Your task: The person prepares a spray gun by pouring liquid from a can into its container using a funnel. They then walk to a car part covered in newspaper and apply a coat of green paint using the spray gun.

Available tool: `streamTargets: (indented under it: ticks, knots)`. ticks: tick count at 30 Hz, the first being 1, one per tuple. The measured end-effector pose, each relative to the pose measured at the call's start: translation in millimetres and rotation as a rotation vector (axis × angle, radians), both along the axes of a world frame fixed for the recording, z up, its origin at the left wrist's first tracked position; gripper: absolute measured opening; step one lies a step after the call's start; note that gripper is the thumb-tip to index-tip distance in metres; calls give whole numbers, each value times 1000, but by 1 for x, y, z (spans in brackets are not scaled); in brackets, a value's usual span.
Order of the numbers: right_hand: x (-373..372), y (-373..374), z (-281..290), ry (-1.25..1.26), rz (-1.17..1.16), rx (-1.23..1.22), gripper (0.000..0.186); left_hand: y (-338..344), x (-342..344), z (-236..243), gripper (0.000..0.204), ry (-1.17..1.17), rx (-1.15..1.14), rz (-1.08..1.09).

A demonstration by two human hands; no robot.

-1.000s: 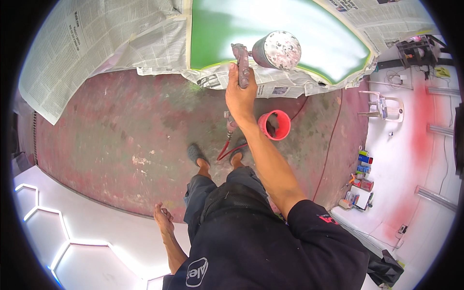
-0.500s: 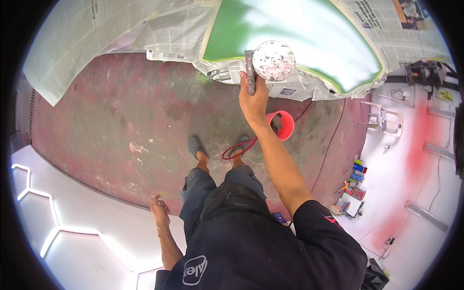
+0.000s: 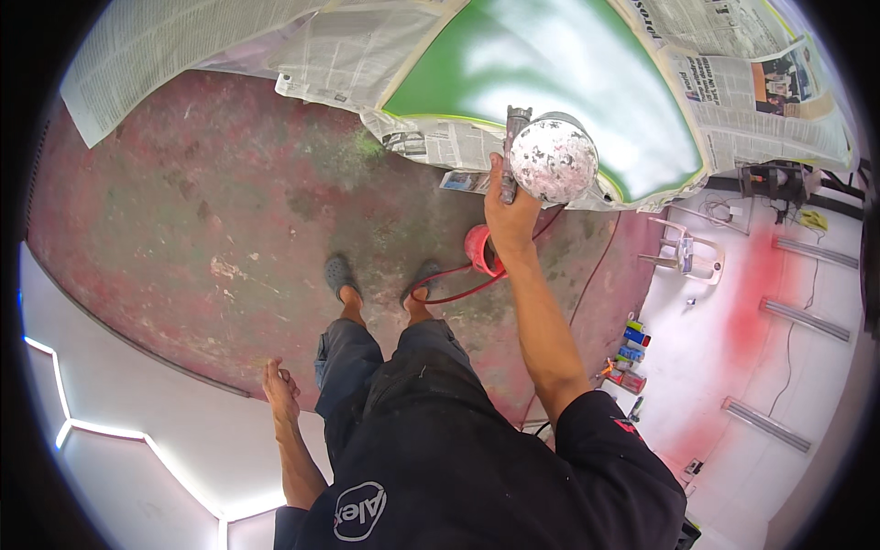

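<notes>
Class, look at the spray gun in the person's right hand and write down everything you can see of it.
The paint-speckled spray gun has a round whitish cup, flecked with old paint, and a slim dark metal body beside it. The right hand grips it from below, arm stretched forward, and holds it up in front of the glossy green panel masked with newspaper. Its nozzle cannot be made out.

Black short-sleeved shirt, dark paint-flecked trousers, grey clogs [image 3: 337,272], bare forearms.

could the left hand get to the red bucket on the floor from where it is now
Probably not as it stands: the left hand hangs empty at the person's side, while the red bucket sits beyond the feet, under the right hand.
</notes>
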State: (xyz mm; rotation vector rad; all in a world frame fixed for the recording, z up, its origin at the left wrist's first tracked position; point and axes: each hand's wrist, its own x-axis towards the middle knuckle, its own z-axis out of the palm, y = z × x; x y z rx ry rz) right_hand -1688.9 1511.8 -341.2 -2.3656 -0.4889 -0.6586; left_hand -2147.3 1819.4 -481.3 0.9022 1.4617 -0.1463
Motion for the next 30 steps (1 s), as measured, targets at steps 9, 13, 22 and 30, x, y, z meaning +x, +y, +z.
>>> streamTargets:
  ticks: [9,13,22,30]
  knots:
    - [-8,16,-51,219,-63,17,28,16,-21,-1,35,37,3,-14]
    - [-18,19,-90,286,-45,-13,26,21,-34,1,43,81,29,-41]
    - [-18,32,-161,365,-39,-28,23,23,-39,2,39,170,39,-50]
    - [-11,33,-211,441,-15,-89,42,28,-42,-1,34,242,54,-29]
